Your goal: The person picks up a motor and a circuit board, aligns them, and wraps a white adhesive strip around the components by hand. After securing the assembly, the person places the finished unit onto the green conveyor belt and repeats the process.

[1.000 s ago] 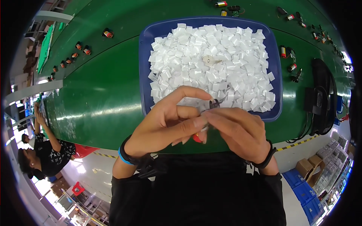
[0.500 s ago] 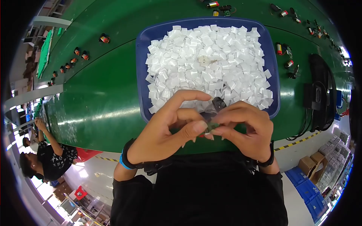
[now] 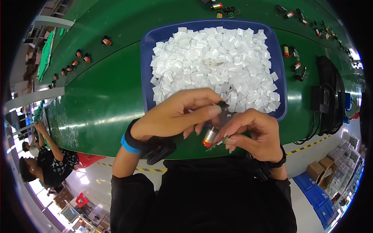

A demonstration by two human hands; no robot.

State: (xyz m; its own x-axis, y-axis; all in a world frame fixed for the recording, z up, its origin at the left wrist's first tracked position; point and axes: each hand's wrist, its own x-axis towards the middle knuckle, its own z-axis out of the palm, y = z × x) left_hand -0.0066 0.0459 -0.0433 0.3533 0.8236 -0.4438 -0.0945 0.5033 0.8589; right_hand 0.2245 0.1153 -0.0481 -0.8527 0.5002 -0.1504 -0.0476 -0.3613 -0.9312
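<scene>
Over the near edge of a blue tray [image 3: 146, 91], my left hand [image 3: 180, 114] pinches a small black part [image 3: 222, 104] between thumb and forefinger. My right hand [image 3: 254, 134] grips a narrow green circuit board [image 3: 218, 143] at one end, its other end pointing down and left. Between the hands is a small silver cylindrical battery [image 3: 210, 136] with a red end, tilted and close beside the board. Whether wires join it to the black part or the board is too blurred to tell. White square pieces [image 3: 186, 58] fill the tray in a loose heap.
The tray rests on a green table [image 3: 105, 93]. Small battery assemblies [image 3: 87, 58] lie at the left, with more batteries [image 3: 286, 50] and boards at the right. A black device with cables [image 3: 328, 95] stands at the right edge. Another person [image 3: 50, 163] works at far left.
My left hand has turned and closed on the black part. The battery has come into view between the hands, and the board in my right hand now shows its length.
</scene>
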